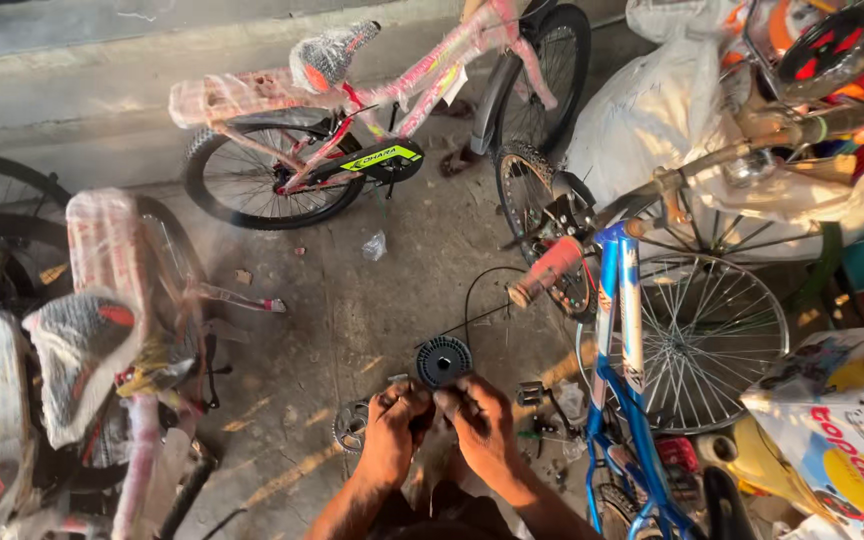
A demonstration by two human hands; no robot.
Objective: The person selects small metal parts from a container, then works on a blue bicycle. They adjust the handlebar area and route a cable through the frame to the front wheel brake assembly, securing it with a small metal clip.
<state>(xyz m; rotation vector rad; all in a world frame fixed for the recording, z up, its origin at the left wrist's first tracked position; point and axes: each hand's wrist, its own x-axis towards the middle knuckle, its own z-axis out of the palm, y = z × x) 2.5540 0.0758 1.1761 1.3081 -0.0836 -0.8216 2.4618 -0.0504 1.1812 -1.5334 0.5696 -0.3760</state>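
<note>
My left hand (393, 430) and my right hand (479, 418) meet low in the middle of the head view, fingers pinched together over a small dark part that I cannot make out. Just above my fingertips lies a round black ribbed disc (443, 360) on the concrete floor. A toothed metal sprocket (350, 427) rests by my left hand. A thin black cable (482, 290) loops from the disc toward a blue bicycle frame (620, 340) standing at my right.
A pink wrapped bicycle (352, 110) stands at the back, another wrapped one (122, 340) at the left. A spoked wheel (712, 340) and white plastic bags (672, 110) crowd the right. A printed carton (842, 420) sits at lower right. Loose pedals (537, 400) lie near my right hand.
</note>
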